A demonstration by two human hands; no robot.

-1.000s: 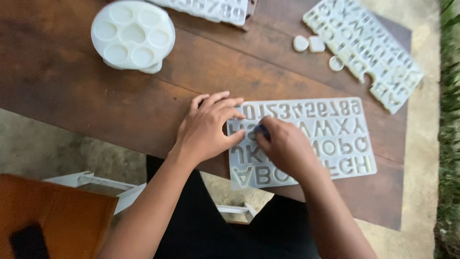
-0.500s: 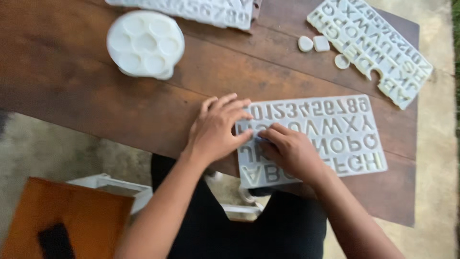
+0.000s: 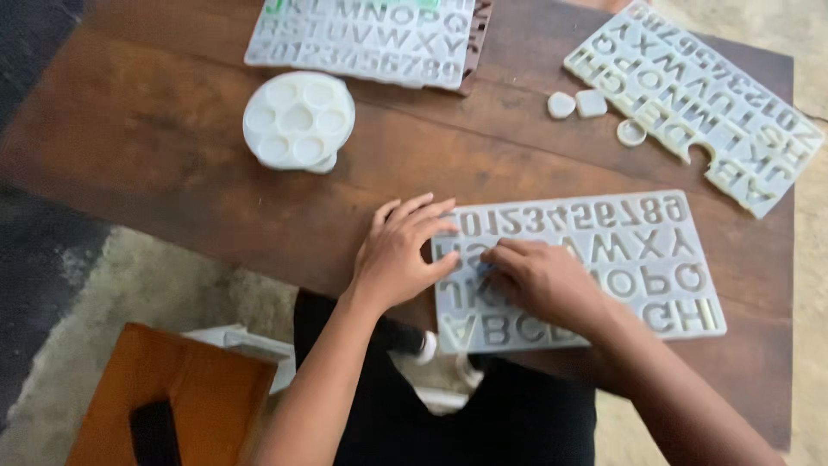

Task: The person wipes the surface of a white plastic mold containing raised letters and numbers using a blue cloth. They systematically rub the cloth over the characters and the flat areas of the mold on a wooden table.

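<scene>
Both hands on letter mold.

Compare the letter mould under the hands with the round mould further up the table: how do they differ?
The letter mould is a flat rectangle with letter and digit cavities; the round mould is a disc with circular cavities. The letter mould lies at the table's near edge, with the left hand and right hand resting on it; the round mould sits apart, untouched. Both are whitish and lie flat on the wooden table.
</scene>
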